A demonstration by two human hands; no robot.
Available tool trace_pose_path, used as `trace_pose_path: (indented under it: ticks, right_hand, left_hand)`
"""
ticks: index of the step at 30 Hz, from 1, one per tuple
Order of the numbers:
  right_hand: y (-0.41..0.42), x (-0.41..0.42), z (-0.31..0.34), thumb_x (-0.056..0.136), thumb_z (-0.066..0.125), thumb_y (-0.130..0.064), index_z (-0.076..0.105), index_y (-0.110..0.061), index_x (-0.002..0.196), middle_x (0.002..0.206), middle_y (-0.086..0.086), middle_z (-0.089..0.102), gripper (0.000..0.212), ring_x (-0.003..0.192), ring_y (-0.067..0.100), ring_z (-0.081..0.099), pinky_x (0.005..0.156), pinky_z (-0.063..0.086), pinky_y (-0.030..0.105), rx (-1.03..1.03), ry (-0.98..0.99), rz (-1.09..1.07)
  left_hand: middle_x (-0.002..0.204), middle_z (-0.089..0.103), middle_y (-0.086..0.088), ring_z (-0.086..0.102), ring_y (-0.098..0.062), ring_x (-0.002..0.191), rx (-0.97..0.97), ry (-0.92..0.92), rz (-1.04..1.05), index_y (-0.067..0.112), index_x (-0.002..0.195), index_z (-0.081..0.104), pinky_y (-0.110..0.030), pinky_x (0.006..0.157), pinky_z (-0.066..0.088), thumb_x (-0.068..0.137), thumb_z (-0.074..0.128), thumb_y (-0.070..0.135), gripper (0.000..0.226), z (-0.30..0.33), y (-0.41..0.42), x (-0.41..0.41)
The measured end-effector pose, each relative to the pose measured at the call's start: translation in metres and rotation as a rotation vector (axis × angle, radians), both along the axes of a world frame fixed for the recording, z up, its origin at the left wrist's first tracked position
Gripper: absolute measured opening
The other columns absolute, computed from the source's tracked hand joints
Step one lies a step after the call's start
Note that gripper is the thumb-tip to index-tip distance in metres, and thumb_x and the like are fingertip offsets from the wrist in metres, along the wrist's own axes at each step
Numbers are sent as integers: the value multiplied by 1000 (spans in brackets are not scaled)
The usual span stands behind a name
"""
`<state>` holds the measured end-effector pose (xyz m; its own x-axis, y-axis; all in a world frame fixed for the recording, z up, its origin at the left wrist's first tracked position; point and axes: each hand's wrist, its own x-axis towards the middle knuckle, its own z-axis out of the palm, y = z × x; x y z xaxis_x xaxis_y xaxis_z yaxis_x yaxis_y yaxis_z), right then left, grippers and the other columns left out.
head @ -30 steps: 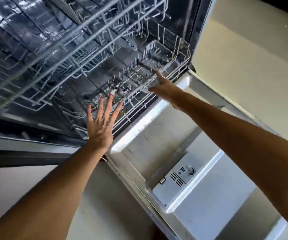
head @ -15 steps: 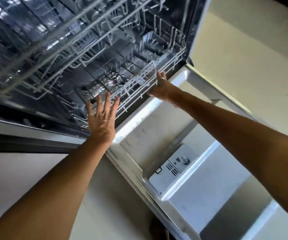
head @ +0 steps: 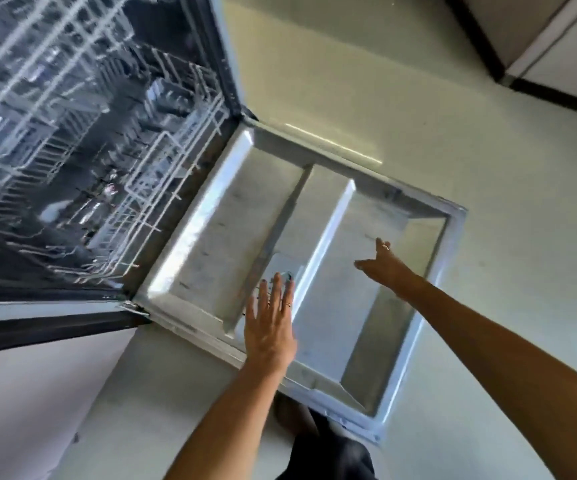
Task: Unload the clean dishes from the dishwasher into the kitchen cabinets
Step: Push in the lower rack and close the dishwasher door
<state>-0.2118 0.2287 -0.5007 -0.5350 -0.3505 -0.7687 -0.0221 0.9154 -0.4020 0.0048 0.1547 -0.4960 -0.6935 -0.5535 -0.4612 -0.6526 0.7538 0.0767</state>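
The dishwasher stands open, its steel door [head: 231,216] folded down flat. The lower wire rack [head: 134,188] sits pushed inside the tub; the picture is blurred and no dishes can be made out in it. My left hand [head: 270,327] hovers over the door's inner face near the detergent dispenser, fingers straight, holding nothing. My right hand [head: 382,263] reaches over the door's right half, fingers spread, also holding nothing.
Pale floor [head: 487,150] surrounds the door on the right. A cabinet base with a dark toe-kick [head: 539,88] runs across the top right. A white cabinet front [head: 20,393] lies at the lower left. My dark-clothed legs [head: 332,452] stand at the door's near edge.
Both hands have left the lower rack's front edge and drawn back over the open door. The rack now sits inside the tub. The view has swung down and right.
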Motion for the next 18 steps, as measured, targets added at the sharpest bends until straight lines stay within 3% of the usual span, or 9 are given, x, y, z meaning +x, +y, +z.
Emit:
trace_pose_path:
  ticks: [1,3,5,8,14,18]
  right_hand:
    - [16,-1,-3,93,58,-25,1,-5,152,160,12,-6,84,147,27,9,115,18,31,2,-21,-59]
    - [50,-4,-5,92,59,-23,3,-5,152,160,11,-3,83,147,25,10,115,19,31,-10,-57,-176]
    - [84,-3,-9,90,61,-20,7,-7,152,160,9,4,83,145,25,20,115,26,32,-43,-68,-271]
    - [125,3,-19,89,61,-20,12,-9,152,158,8,16,81,139,27,34,108,34,31,-5,-78,-336]
    - [182,22,-64,92,58,-24,9,-6,151,159,10,14,79,145,26,21,112,23,30,53,-151,-429]
    - [208,48,-92,95,51,-30,10,-5,151,157,13,19,74,143,28,25,112,25,31,97,-225,-455]
  left_hand:
    - [154,29,-10,34,-31,139,56,1,23,16,147,32,-46,108,34,60,83,30,102,0,12,-6]
    - [160,-4,-5,4,-27,148,137,-35,-4,20,153,2,-43,117,13,85,63,32,92,-6,41,-21]
    - [159,-16,-2,-10,-24,147,175,-89,-68,21,151,-11,-41,118,2,95,49,32,83,-9,63,-37]
    - [159,-14,-2,-9,-24,147,164,-78,-194,21,151,-11,-42,118,1,96,45,31,79,-15,90,-52]
    - [160,-11,-4,-7,-25,148,188,-97,-304,19,151,-10,-43,118,2,97,45,29,78,-46,133,-66]
    - [159,-18,-3,-11,-26,147,234,-215,-332,21,150,-14,-44,118,0,96,47,33,83,-70,167,-60]
